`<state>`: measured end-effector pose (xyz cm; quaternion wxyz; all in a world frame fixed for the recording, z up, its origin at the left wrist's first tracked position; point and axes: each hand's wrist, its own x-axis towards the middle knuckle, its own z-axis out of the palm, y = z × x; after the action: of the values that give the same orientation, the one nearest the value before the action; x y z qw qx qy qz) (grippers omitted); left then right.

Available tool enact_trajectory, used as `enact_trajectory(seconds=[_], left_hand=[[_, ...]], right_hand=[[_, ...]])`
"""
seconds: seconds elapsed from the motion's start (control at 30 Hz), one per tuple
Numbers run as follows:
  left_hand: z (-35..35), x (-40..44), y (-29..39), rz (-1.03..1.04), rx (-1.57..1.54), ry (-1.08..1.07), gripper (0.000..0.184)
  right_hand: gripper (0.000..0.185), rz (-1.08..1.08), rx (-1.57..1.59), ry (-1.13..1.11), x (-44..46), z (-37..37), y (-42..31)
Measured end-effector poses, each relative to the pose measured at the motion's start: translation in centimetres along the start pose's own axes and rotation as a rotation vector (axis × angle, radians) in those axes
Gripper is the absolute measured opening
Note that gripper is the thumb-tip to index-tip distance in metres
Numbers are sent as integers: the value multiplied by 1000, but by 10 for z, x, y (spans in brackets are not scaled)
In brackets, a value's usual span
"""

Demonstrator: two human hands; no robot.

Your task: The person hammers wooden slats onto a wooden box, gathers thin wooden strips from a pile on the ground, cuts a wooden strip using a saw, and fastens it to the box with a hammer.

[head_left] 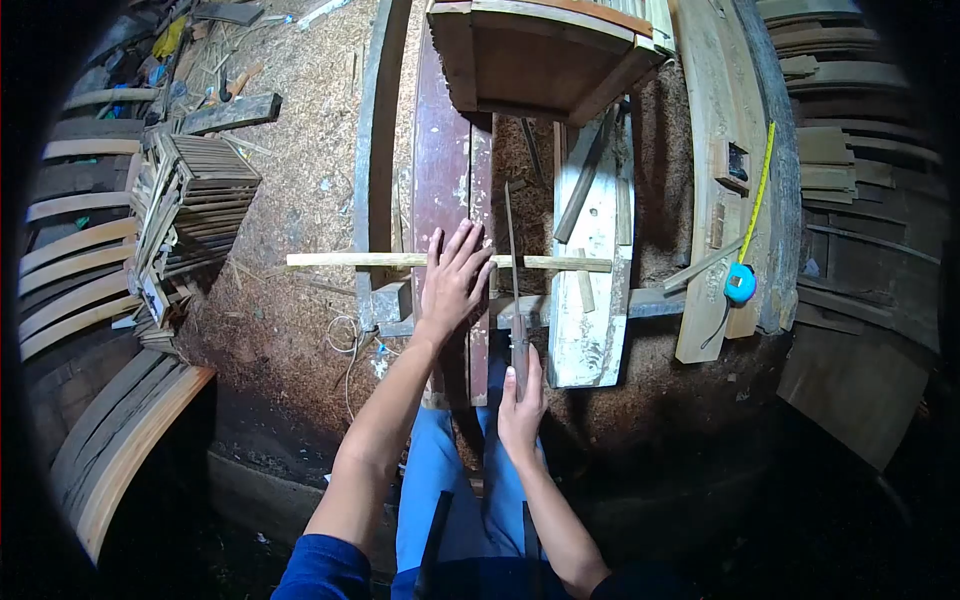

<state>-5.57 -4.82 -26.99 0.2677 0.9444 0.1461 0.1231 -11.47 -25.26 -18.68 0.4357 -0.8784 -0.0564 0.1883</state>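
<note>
A long, thin wooden strip point(350, 260) lies crosswise over a worn dark-red board point(440, 150) and a white-stained board point(600, 340). My left hand point(455, 275) rests flat on the strip with its fingers stretched forward, against the red board. My right hand point(522, 405) is closed around the handle of a handsaw point(516, 270). The saw's narrow blade points away from me and crosses the strip just right of my left hand. I cannot tell how deep its teeth sit in the wood.
A wooden box-like piece point(550, 60) stands at the far side. On the right plank point(705, 330) lies a blue tape measure point(740, 284) with its yellow tape pulled out. Stacked slats point(205, 200) stand left on the shavings-covered floor, and curved wood pieces line both sides.
</note>
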Motion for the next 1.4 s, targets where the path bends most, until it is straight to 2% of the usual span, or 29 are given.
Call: enact_trajectory(seconds=[0.2,0.27,0.43,0.5,0.63,0.73,0.83,0.93,1.03,1.27,1.33,1.4], left_hand=[[-1,-2,-2,42,-108,34,16],[2,-5,-5,138,-84,44,12],[-3,-3,-6,181,-72,59,11],[-4,-4,-4,131,-230,41,16],[3,-5,-2,30,-215,59,24],[2,-2,-2,67,24,-31,37],[4,4,2,15,139,-18,35],[6,8,3,-16,143,-48,37],[3,9,0,-18,100,-95,35],[9,6,-1,-14,117,-90,30],[10,3,0,-27,147,-167,36],[15,4,3,-49,299,-104,43]], right_hand=[[50,29,42,15,0,-6,-12],[49,61,90,23,-3,-9,-13],[48,68,61,9,-8,-9,-12],[49,109,75,-2,-9,-7,-10],[50,61,57,12,-14,-1,-12],[51,80,77,7,-12,4,-16],[51,41,46,58,0,7,-17],[51,102,101,29,11,6,-17],[48,-11,6,100,5,6,-14],[47,21,22,158,-5,15,-10],[47,23,15,145,-8,13,-10],[47,4,-9,152,-6,11,-9]])
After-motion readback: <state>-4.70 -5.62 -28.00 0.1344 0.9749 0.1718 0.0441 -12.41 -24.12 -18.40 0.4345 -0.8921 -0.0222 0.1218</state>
